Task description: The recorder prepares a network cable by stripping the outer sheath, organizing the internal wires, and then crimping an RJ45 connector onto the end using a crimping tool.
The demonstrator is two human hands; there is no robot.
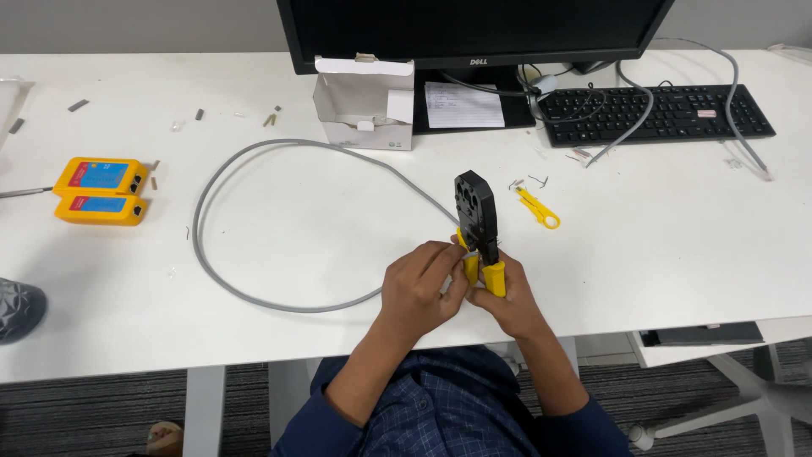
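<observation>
1. The right hand [507, 296] is curled tight round the yellow handles of a crimping tool [479, 222], holding it upright so that its black head points away from the person and the working slot sits at finger height.
2. Just left of the crimping tool, the left hand [419, 288] is half closed, its fingertips pinching the end of a grey cable [254, 292] and holding it against the tool just above the handles; the exact contact point is hidden by the fingers.
3. From there the cable runs in one wide loop over the white desk [338, 220] to the left of the crimping tool and curves back to it, lying slack so the end can be handled freely.
4. Just right of the tool's head lies a small yellow stripper [539, 208], within easy reach.
5. Well to the left, two yellow tester units [101, 190] sit side by side near the desk edge.
6. Beyond the tool stands an open white carton [365, 103], flap up.
7. Farthest off, a monitor [474, 30] stands behind the tool and a black keyboard [655, 112] lies to the right.
</observation>
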